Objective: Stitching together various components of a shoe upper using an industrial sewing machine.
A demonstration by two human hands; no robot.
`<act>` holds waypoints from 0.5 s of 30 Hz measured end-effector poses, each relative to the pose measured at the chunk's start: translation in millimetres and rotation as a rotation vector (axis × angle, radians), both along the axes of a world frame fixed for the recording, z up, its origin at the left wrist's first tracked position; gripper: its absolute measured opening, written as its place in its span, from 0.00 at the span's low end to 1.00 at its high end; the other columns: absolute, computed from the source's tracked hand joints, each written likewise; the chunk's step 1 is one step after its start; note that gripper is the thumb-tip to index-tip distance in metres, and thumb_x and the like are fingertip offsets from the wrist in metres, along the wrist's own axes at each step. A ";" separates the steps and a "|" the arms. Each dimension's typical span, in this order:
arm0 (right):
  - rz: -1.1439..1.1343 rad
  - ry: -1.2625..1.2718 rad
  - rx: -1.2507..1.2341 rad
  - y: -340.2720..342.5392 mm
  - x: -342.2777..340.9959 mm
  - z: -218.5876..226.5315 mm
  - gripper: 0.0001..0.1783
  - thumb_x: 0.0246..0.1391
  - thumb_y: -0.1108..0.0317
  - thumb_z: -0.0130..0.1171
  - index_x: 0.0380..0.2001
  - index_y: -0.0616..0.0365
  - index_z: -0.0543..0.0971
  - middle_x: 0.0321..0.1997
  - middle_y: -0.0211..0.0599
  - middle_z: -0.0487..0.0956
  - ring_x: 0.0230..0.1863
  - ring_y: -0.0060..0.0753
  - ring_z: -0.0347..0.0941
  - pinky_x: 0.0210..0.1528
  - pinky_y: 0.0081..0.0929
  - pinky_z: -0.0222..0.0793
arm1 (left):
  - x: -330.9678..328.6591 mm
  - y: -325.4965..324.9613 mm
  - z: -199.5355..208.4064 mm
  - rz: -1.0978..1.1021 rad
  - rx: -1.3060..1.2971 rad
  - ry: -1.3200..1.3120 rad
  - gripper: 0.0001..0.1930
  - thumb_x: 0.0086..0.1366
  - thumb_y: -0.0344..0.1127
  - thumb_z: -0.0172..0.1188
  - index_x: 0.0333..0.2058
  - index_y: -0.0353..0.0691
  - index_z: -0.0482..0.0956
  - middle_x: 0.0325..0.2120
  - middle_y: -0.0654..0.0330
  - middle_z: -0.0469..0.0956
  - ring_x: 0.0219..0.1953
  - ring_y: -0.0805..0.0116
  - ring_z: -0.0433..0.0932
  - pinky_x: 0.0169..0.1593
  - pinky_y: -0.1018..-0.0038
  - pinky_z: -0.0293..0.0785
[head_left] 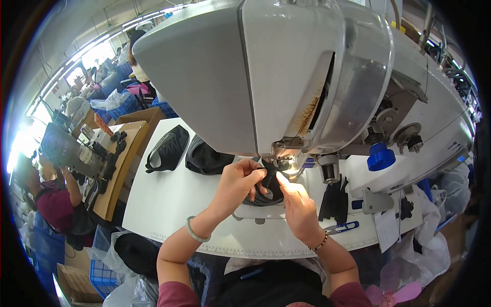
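Observation:
At the needle area of a large white sewing machine (199,77), both hands are closed on a black fabric piece (270,195). My left hand (236,181) pinches its upper left side between thumb and fingers. My right hand (299,207) grips the right side, thumb pointing up toward the lit presser foot area. The piece's lower part curves down onto the white table (169,215). The machine head and my fingers hide where fabric and needle meet. Left of my hands lie two more black shaped pieces, one (168,148) farther out and one (207,159) partly under the machine head.
Black strips (334,201) lie right of my right hand, with blue-handled thread snips (343,227) below them. A blue knob (380,156) juts from the machine. A paper sheet (387,228) hangs at the table's right edge. At left, a person (55,204) sits by another machine.

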State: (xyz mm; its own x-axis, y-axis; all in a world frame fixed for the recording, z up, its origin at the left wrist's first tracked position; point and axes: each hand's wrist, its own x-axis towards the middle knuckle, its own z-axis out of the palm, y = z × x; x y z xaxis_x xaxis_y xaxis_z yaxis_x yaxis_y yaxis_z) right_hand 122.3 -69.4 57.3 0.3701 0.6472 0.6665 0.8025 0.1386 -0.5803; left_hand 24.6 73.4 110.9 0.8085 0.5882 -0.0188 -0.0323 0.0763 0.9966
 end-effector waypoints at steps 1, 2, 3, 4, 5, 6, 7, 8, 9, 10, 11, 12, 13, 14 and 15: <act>0.000 -0.003 -0.004 -0.4 0.0 -0.2 0.30 0.45 0.86 0.53 0.54 0.55 0.70 0.35 0.42 0.74 0.29 0.40 0.75 0.30 0.28 0.73 | 0.0 1.3 -0.5 -0.013 -0.005 0.006 0.06 0.59 0.28 0.54 0.29 0.30 0.74 0.19 0.61 0.74 0.18 0.74 0.76 0.14 0.85 0.64; 0.000 -0.006 -0.008 -0.6 0.0 -0.2 0.31 0.44 0.86 0.53 0.54 0.55 0.70 0.35 0.43 0.74 0.29 0.40 0.74 0.30 0.28 0.73 | 0.1 2.4 -0.6 -0.025 -0.010 0.011 0.06 0.59 0.28 0.54 0.29 0.30 0.74 0.19 0.61 0.74 0.18 0.74 0.76 0.15 0.85 0.64; -0.001 -0.009 -0.005 -0.3 -0.1 -0.4 0.31 0.44 0.86 0.53 0.54 0.55 0.70 0.35 0.43 0.74 0.29 0.40 0.74 0.30 0.28 0.73 | 0.2 3.5 -0.2 -0.026 -0.007 0.008 0.06 0.59 0.28 0.54 0.29 0.30 0.74 0.19 0.61 0.74 0.18 0.74 0.76 0.15 0.85 0.64; -0.001 -0.016 0.004 0.2 -0.1 -0.7 0.32 0.43 0.87 0.53 0.55 0.55 0.70 0.35 0.42 0.73 0.28 0.40 0.74 0.30 0.28 0.73 | 0.3 4.4 0.4 -0.040 -0.018 0.017 0.06 0.59 0.29 0.54 0.30 0.30 0.74 0.19 0.61 0.74 0.18 0.74 0.77 0.15 0.85 0.65; 0.000 -0.022 0.012 0.4 0.1 -0.7 0.33 0.42 0.87 0.53 0.55 0.55 0.69 0.35 0.42 0.73 0.28 0.39 0.74 0.30 0.28 0.73 | 0.6 5.2 1.0 -0.054 -0.029 0.026 0.06 0.60 0.29 0.54 0.30 0.30 0.74 0.19 0.61 0.74 0.18 0.74 0.77 0.15 0.85 0.65; 0.000 -0.025 0.015 0.5 0.0 -0.7 0.33 0.42 0.87 0.53 0.55 0.55 0.69 0.35 0.42 0.73 0.28 0.39 0.74 0.30 0.28 0.73 | 0.3 6.0 1.7 -0.054 -0.026 0.023 0.06 0.60 0.29 0.54 0.30 0.30 0.74 0.19 0.61 0.74 0.18 0.74 0.77 0.15 0.85 0.65; -0.006 -0.038 0.010 0.5 -0.1 -0.7 0.34 0.41 0.87 0.53 0.55 0.54 0.69 0.35 0.42 0.73 0.28 0.39 0.74 0.30 0.28 0.73 | 0.1 6.7 2.4 -0.060 -0.043 0.036 0.06 0.60 0.29 0.54 0.30 0.30 0.73 0.19 0.61 0.74 0.18 0.75 0.77 0.15 0.85 0.65; -0.013 -0.051 0.005 0.5 0.0 -0.7 0.34 0.41 0.87 0.53 0.56 0.54 0.69 0.35 0.42 0.73 0.27 0.39 0.74 0.30 0.28 0.73 | 0.1 7.2 2.9 -0.065 -0.061 0.050 0.07 0.60 0.29 0.54 0.31 0.30 0.73 0.19 0.61 0.73 0.18 0.75 0.76 0.15 0.85 0.66; -0.013 -0.054 0.007 0.6 -0.3 -0.7 0.34 0.41 0.87 0.53 0.56 0.54 0.69 0.35 0.42 0.73 0.27 0.39 0.74 0.30 0.28 0.73 | 0.1 7.7 3.0 -0.065 -0.058 0.047 0.07 0.60 0.29 0.54 0.31 0.30 0.73 0.19 0.61 0.73 0.18 0.75 0.76 0.15 0.85 0.66; -0.010 -0.060 0.009 0.8 -0.4 -0.7 0.34 0.41 0.87 0.53 0.56 0.54 0.69 0.35 0.42 0.73 0.27 0.39 0.74 0.30 0.28 0.73 | 0.1 8.2 2.9 -0.076 -0.061 0.047 0.07 0.60 0.30 0.55 0.31 0.30 0.73 0.19 0.61 0.73 0.18 0.75 0.76 0.15 0.85 0.66; -0.008 -0.066 0.011 1.0 -0.6 -0.5 0.34 0.41 0.87 0.53 0.56 0.53 0.69 0.35 0.42 0.73 0.27 0.39 0.74 0.30 0.28 0.73 | 0.1 8.7 3.1 -0.086 -0.064 0.047 0.07 0.60 0.30 0.55 0.31 0.30 0.73 0.19 0.61 0.73 0.18 0.76 0.76 0.16 0.85 0.66; -0.009 -0.068 0.012 0.7 -0.4 -0.5 0.34 0.41 0.87 0.53 0.56 0.53 0.69 0.35 0.42 0.73 0.27 0.39 0.74 0.30 0.28 0.73 | 0.7 9.6 4.0 -0.087 -0.063 0.045 0.07 0.60 0.30 0.55 0.31 0.30 0.73 0.19 0.61 0.73 0.18 0.76 0.76 0.16 0.85 0.66; -0.009 -0.065 0.001 0.4 -0.4 -0.2 0.35 0.41 0.87 0.53 0.56 0.53 0.68 0.35 0.42 0.73 0.27 0.39 0.74 0.30 0.28 0.73 | 1.1 11.0 5.9 -0.116 -0.067 0.067 0.07 0.60 0.30 0.55 0.32 0.30 0.73 0.20 0.61 0.73 0.17 0.76 0.75 0.15 0.85 0.66; -0.009 -0.061 -0.009 0.2 -0.4 0.2 0.35 0.42 0.86 0.53 0.57 0.53 0.68 0.35 0.42 0.73 0.27 0.39 0.74 0.30 0.28 0.73 | 1.8 11.9 7.8 -0.145 -0.070 0.089 0.08 0.60 0.30 0.56 0.32 0.30 0.74 0.20 0.61 0.73 0.17 0.76 0.75 0.15 0.85 0.66; -0.012 -0.062 -0.008 -0.3 -1.0 0.9 0.35 0.42 0.86 0.53 0.57 0.53 0.68 0.35 0.42 0.73 0.27 0.39 0.74 0.30 0.28 0.73 | 2.8 11.7 10.4 -0.147 -0.069 0.089 0.08 0.60 0.30 0.56 0.32 0.30 0.74 0.20 0.61 0.73 0.17 0.76 0.75 0.15 0.85 0.66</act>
State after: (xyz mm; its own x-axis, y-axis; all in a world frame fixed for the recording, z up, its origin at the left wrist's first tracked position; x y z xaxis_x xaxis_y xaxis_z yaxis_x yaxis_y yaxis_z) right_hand 121.4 -69.6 58.2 0.3359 0.6488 0.6829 0.8384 0.1245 -0.5307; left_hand 27.4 85.1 121.3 0.8791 0.4585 -0.1302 0.0719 0.1424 0.9872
